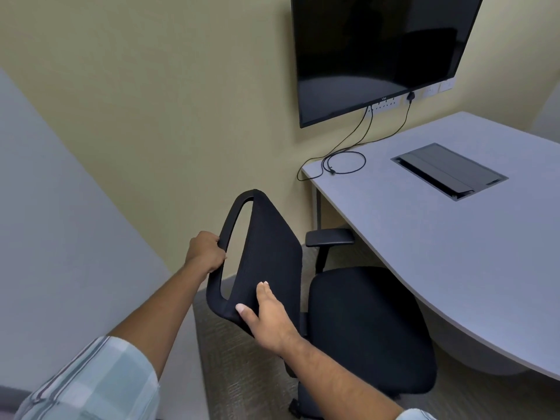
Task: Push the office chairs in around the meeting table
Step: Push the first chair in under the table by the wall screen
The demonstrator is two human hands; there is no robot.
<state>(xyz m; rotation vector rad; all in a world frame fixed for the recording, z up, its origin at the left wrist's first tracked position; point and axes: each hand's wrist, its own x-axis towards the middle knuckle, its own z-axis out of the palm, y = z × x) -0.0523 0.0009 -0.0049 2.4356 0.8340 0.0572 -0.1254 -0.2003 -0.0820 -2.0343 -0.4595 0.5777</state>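
A black office chair (363, 322) stands at the near left side of the grey meeting table (454, 237). Its seat reaches partly under the table's curved edge, and one armrest (328, 237) sits just beside that edge. My left hand (206, 251) grips the black frame at the back of the chair's backrest (272, 253). My right hand (266, 313) holds the lower near corner of the backrest, thumb on the back and fingers laid on the fabric front. The chair's base is mostly hidden by the seat and my right arm.
A dark screen (378, 50) hangs on the beige wall, with black cables (345, 162) falling onto the table's far corner. A closed cable hatch (448, 171) is set into the tabletop. A pale wall (60, 237) runs close on my left; carpet lies underfoot.
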